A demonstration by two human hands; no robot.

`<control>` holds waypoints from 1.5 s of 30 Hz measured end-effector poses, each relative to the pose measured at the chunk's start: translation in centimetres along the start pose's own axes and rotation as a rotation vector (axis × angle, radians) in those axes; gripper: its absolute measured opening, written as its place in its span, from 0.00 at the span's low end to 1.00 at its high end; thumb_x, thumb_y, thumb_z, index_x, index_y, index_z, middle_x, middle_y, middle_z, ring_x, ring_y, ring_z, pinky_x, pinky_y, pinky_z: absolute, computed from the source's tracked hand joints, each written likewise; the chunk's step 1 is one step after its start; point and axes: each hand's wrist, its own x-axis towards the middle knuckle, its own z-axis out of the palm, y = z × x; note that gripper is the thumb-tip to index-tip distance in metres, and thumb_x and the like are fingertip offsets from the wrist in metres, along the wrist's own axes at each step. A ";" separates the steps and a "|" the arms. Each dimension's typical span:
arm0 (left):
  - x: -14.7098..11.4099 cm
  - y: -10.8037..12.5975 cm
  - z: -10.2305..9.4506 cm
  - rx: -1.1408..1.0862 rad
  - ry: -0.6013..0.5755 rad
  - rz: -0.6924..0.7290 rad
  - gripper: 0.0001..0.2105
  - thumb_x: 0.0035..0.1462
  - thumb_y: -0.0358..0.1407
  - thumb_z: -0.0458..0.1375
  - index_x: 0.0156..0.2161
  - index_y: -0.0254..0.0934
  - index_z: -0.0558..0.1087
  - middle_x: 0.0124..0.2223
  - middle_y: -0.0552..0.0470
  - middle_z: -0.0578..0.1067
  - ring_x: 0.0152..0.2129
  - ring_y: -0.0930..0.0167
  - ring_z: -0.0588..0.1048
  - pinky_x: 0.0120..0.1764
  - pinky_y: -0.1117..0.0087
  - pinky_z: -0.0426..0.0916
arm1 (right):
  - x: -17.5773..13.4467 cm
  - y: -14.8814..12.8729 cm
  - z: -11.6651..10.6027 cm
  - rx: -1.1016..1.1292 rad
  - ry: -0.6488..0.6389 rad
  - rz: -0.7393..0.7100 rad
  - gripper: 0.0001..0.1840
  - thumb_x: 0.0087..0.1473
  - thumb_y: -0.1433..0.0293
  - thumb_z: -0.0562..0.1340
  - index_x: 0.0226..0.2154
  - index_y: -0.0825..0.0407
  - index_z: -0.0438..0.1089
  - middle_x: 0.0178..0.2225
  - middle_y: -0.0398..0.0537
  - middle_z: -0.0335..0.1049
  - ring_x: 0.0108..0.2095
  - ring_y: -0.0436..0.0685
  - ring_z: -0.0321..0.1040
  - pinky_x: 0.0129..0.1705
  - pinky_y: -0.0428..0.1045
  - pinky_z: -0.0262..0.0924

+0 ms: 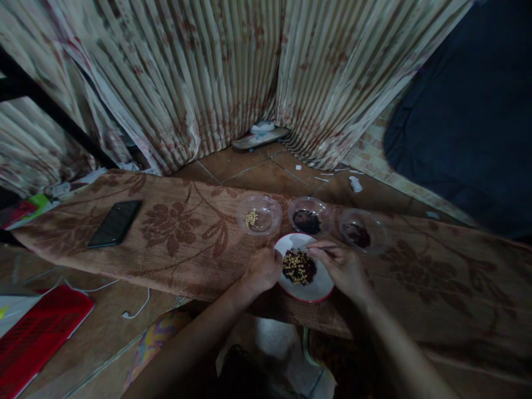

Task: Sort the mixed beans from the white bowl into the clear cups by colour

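Observation:
A white plate (320,285) with a red rim lies on a brown flowered cloth (174,233) and carries a heap of mixed pale and dark beans (299,267). My left hand (262,270) rests on the plate's left rim. My right hand (343,266) pinches thin metal tweezers (310,249) over the heap. Behind the plate stand three clear bowls: the left bowl (270,209) with a few pale beans, the middle bowl (321,210) with black beans, the right bowl (374,224) with dark reddish beans.
A black phone (115,223) lies on the cloth at the left. A red flat object (37,330) and a white cable (137,310) lie on the tiled floor. A striped curtain (208,72) hangs behind, with a sandal (260,138) below it.

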 end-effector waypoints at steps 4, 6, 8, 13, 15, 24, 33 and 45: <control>0.0 -0.2 0.2 -0.002 0.004 0.019 0.17 0.60 0.33 0.41 0.47 0.31 0.68 0.42 0.41 0.76 0.40 0.67 0.74 0.45 0.69 0.65 | 0.0 -0.4 -0.4 0.091 0.095 0.015 0.12 0.51 0.61 0.61 0.34 0.51 0.75 0.34 0.48 0.76 0.35 0.57 0.72 0.37 0.51 0.66; 0.0 -0.2 0.3 -0.007 0.012 0.015 0.17 0.60 0.33 0.41 0.47 0.31 0.68 0.43 0.41 0.76 0.41 0.67 0.74 0.46 0.69 0.65 | 0.2 -1.3 -0.6 0.125 0.138 0.026 0.11 0.51 0.62 0.62 0.33 0.50 0.75 0.31 0.47 0.76 0.32 0.57 0.72 0.34 0.50 0.66; 0.0 -0.3 0.4 -0.004 0.010 0.011 0.16 0.60 0.33 0.41 0.47 0.31 0.68 0.43 0.41 0.76 0.41 0.66 0.74 0.45 0.69 0.65 | 0.9 -2.5 -0.5 0.170 0.176 0.027 0.11 0.52 0.62 0.61 0.33 0.51 0.75 0.30 0.47 0.76 0.31 0.56 0.72 0.32 0.49 0.67; -0.1 -0.2 0.1 -0.021 0.011 0.021 0.16 0.60 0.33 0.41 0.47 0.31 0.67 0.41 0.42 0.76 0.39 0.67 0.75 0.43 0.69 0.66 | 4.9 -5.2 1.9 0.325 0.190 -0.050 0.11 0.50 0.61 0.63 0.30 0.52 0.74 0.30 0.48 0.76 0.30 0.55 0.73 0.36 0.51 0.69; -0.1 -0.1 0.0 -0.017 0.015 0.020 0.15 0.60 0.32 0.42 0.47 0.31 0.67 0.41 0.41 0.76 0.39 0.66 0.75 0.44 0.69 0.66 | 6.7 -5.5 3.2 0.378 0.125 -0.079 0.12 0.49 0.60 0.63 0.30 0.53 0.74 0.30 0.48 0.76 0.29 0.55 0.73 0.35 0.51 0.69; -0.1 -0.2 0.2 -0.043 0.000 0.030 0.16 0.60 0.33 0.42 0.46 0.30 0.68 0.41 0.41 0.76 0.39 0.67 0.75 0.44 0.69 0.66 | 4.6 -4.5 0.8 0.205 0.161 -0.052 0.12 0.49 0.62 0.64 0.34 0.53 0.75 0.33 0.49 0.76 0.32 0.56 0.73 0.34 0.50 0.68; 0.0 -0.2 0.3 0.001 0.001 0.027 0.17 0.60 0.32 0.41 0.48 0.29 0.67 0.42 0.40 0.76 0.40 0.66 0.75 0.46 0.69 0.65 | -0.5 0.5 -1.9 0.003 0.066 0.053 0.12 0.51 0.60 0.62 0.33 0.51 0.75 0.36 0.49 0.76 0.38 0.59 0.72 0.39 0.51 0.66; 0.1 0.0 0.0 0.034 -0.014 -0.005 0.17 0.60 0.33 0.41 0.47 0.29 0.67 0.41 0.39 0.76 0.40 0.65 0.75 0.44 0.68 0.66 | -0.3 1.9 -1.0 -0.034 -0.029 0.019 0.14 0.52 0.59 0.61 0.36 0.50 0.75 0.38 0.47 0.76 0.38 0.59 0.72 0.39 0.51 0.66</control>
